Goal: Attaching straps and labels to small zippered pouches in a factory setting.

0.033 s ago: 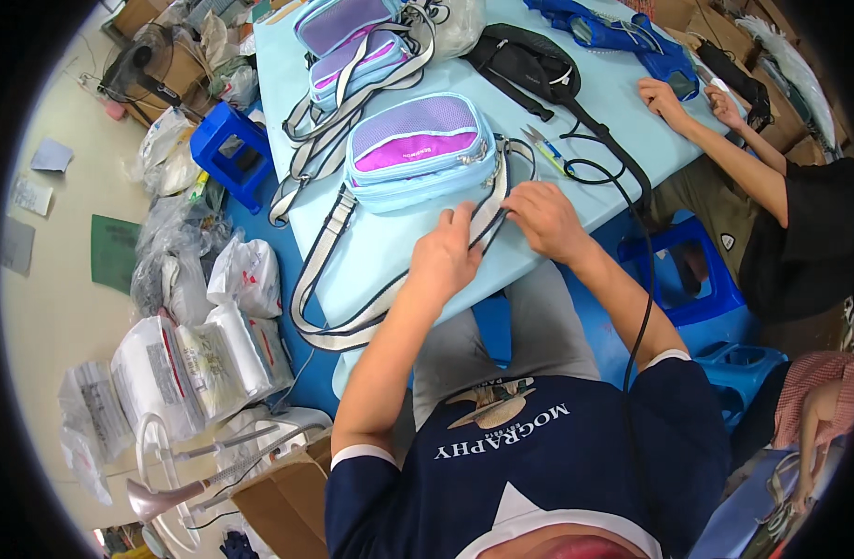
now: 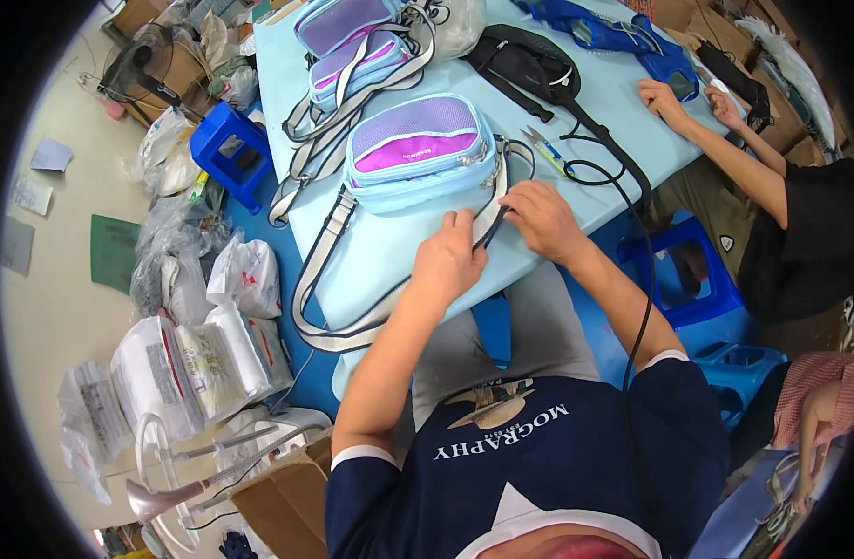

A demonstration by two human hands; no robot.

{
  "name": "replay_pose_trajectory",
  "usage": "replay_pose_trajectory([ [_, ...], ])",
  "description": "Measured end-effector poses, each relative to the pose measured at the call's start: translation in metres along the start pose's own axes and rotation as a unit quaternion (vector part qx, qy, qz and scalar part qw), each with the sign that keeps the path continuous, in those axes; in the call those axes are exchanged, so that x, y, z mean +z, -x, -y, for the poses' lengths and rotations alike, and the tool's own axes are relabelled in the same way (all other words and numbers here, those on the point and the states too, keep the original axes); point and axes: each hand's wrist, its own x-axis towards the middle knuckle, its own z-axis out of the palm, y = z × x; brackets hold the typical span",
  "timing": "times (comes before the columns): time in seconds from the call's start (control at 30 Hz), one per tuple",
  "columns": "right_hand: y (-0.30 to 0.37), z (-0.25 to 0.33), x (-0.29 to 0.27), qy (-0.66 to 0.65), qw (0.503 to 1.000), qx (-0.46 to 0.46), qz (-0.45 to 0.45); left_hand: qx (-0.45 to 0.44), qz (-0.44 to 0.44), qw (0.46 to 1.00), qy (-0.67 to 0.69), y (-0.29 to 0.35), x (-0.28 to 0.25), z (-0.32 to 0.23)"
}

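A small light-blue and purple shoulder bag [image 2: 413, 130] with a magenta panel lies on the table in front of me. From its left side an off-white webbing strap [image 2: 321, 264] with dark edges loops toward me, passes under my left forearm and runs up to the bag's right corner. My left hand [image 2: 447, 256] is closed on this strap just below the bag. Close beside it, the fingertips of my right hand [image 2: 544, 222] pinch the strap's dark edge. The fingers hide the exact spot between them.
The light-blue table [image 2: 250, 42] carries more purple bags [image 2: 357, 70], a black bag [image 2: 529, 65], snips [image 2: 545, 149] and a black cord [image 2: 599, 168]. A co-worker's hands [image 2: 664, 102] rest at the right by a blue bag [image 2: 613, 37]. Blue stools [image 2: 230, 149] and plastic-wrapped packs [image 2: 157, 373] stand around.
My left hand has shifted very slightly toward me, and the strap loop has moved a little with it. My right hand has moved a touch to the left.
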Motion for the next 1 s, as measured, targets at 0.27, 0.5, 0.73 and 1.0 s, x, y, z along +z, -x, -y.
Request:
replay_pose_trajectory([
  [0.27,-0.011,0.009,0.004,0.024,0.998,-0.031,0.045,0.089,-0.15,0.965,-0.195,0.012,0.014,-0.005],
  [0.5,-0.028,-0.021,0.012,0.034,0.991,-0.074,0.104,0.076,-0.067,0.965,-0.24,0.018,0.011,0.001],
  [0.73,-0.044,-0.036,0.023,0.132,0.979,-0.042,0.149,0.036,0.006,0.999,-0.02,0.021,-0.003,-0.01],
  [1.0,-0.041,-0.074,0.034,0.27,0.955,0.035,0.12,-0.029,0.036,0.999,0.028,0.088,-0.01,0.002],
])
